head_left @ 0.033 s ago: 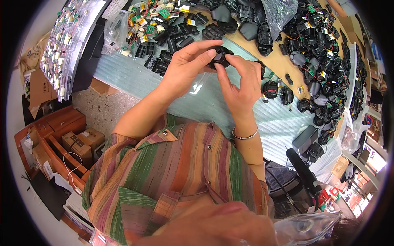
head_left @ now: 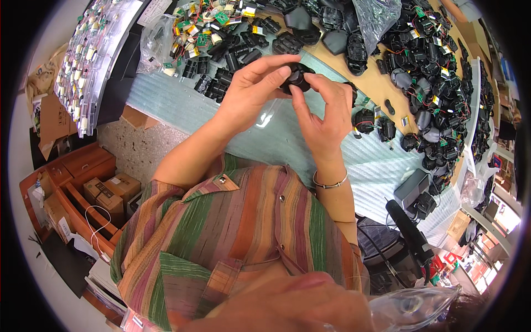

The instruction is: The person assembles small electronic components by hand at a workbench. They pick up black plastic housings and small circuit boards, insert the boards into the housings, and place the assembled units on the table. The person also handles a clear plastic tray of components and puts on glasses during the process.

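Both hands hold one small black plastic part (head_left: 297,76) above the foam-covered work surface. It looks rounded and hollow; its exact kind is partly covered by fingers. My left hand (head_left: 254,86) pinches it from the left, thumb on its near side and index finger along its far edge. From the right, my right hand (head_left: 326,105) grips the same part between thumb and index finger. Beyond the left hand lie several black plastic housings (head_left: 221,77). To the right of the right hand sit black assemblies (head_left: 364,119) with small green boards and wires.
Batteries and green circuit boards (head_left: 202,39) pile up at the far left, beside a clear plastic bag (head_left: 156,44). A large heap of black wired assemblies (head_left: 426,83) covers the right side. Translucent foam sheeting (head_left: 260,144) lies under my hands. A black cylindrical tool (head_left: 406,224) stands at the near right.
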`<state>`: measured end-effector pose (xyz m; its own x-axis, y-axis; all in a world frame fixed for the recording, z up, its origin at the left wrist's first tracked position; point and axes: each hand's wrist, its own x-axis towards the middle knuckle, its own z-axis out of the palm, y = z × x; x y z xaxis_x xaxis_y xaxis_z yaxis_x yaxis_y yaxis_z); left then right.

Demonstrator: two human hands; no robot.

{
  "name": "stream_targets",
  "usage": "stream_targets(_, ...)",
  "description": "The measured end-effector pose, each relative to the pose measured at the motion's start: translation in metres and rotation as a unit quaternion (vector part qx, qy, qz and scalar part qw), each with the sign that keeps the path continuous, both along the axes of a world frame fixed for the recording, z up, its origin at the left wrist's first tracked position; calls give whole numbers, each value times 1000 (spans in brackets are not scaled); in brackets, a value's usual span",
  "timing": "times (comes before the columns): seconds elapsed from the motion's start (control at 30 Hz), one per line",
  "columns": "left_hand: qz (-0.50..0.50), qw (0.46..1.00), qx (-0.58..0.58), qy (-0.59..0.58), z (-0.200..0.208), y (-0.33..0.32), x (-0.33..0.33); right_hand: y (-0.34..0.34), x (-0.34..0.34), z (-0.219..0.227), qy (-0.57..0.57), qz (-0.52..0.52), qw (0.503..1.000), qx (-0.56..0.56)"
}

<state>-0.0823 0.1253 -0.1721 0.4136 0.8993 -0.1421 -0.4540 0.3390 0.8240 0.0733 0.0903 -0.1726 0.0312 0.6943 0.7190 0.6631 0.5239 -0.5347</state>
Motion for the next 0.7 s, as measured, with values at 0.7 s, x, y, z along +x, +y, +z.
stream_targets(0.7, 66, 951, 272, 128, -1, -11, 1, -1, 2, -4, 207, 92, 961, -159)
